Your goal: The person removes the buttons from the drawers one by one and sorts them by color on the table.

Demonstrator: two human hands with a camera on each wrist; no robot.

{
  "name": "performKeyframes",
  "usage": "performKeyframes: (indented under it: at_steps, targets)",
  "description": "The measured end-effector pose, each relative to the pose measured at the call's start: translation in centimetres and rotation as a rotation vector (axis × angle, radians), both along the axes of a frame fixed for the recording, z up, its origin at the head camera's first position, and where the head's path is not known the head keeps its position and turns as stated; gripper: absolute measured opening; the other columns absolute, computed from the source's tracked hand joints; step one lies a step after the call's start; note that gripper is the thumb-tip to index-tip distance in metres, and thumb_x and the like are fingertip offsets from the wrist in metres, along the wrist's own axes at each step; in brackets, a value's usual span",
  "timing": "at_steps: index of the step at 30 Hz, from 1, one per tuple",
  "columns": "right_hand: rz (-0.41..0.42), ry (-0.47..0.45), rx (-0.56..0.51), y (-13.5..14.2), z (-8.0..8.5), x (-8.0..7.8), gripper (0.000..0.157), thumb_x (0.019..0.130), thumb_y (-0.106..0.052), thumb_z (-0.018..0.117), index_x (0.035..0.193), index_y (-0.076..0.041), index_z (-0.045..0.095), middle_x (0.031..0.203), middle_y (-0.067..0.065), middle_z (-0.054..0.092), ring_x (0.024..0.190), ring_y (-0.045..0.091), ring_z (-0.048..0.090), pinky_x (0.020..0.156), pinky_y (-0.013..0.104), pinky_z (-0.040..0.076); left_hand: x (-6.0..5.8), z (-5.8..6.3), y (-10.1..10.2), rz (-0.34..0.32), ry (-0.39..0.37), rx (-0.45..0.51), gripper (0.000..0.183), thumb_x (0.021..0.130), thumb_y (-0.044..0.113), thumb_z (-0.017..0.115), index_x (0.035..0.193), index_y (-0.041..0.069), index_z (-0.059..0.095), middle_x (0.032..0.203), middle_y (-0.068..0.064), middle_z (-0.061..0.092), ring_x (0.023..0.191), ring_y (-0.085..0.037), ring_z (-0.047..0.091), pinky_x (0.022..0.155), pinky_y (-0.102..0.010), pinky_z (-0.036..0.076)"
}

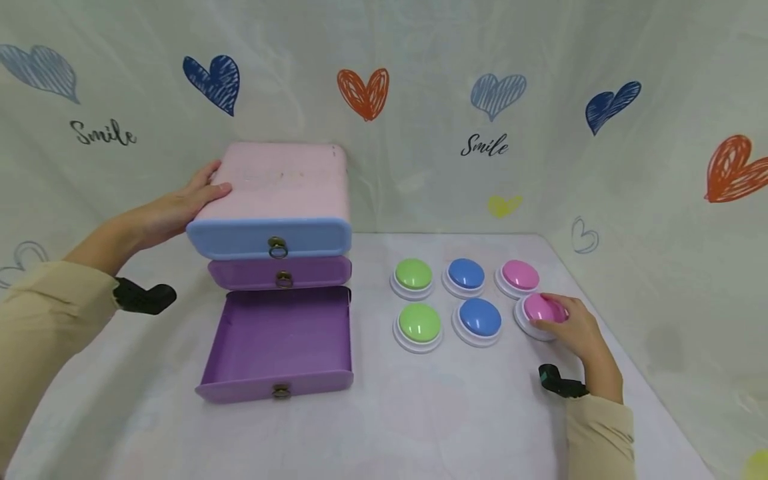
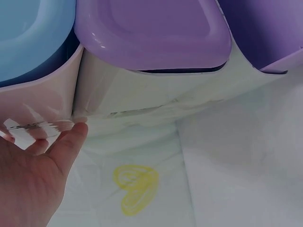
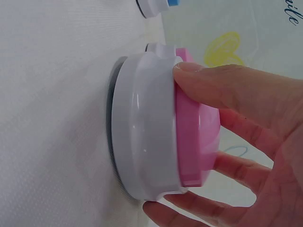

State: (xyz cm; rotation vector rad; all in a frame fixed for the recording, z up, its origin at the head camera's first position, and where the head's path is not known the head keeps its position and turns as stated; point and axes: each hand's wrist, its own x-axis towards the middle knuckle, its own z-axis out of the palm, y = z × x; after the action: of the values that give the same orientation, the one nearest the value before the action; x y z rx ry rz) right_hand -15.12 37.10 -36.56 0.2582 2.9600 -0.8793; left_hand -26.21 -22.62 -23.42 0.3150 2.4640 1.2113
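Note:
In the head view my left hand [image 1: 183, 200] rests against the upper left side of a small drawer cabinet [image 1: 282, 177] with a pink top. Its fingertips touch the side wall in the left wrist view. The blue top drawer [image 1: 240, 239] and purple middle drawer [image 1: 240, 273] look nearly closed, while the purple bottom drawer [image 1: 279, 340] is pulled out with a bare floor. My right hand [image 1: 576, 327] grips the nearer pink push button [image 1: 542, 308] on the table's right. In the right wrist view, thumb and fingers curl round the pink dome [image 3: 196, 137] above its white base [image 3: 147, 127].
Left of the gripped button stand two blue buttons [image 1: 480, 317] and two green buttons [image 1: 420, 322]. Another pink button [image 1: 520, 275] is just behind it. A white cloth covers the table [image 1: 408, 413]; a curtain with printed hearts [image 1: 420, 180] hangs behind and at the right.

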Motion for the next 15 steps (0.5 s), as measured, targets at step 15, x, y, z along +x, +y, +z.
performKeyframes:
  at_steps: [15]
  targets:
    - [0.018, -0.093, -0.006, 0.01, -0.02, 0.04, 0.069, 0.086, -0.036, 0.063, 0.138, 0.002, 0.035, 0.135, 0.036, 0.027, 0.120, 0.053, 0.029, 0.095, 0.066, 0.034, -0.06, -0.08, -0.17, 0.006, 0.002, 0.008, 0.076, 0.094, 0.059, 0.028, 0.140, 0.040, -0.029, 0.150, 0.002, -0.034, 0.138, -0.038, -0.024, 0.101, -0.073, 0.000]
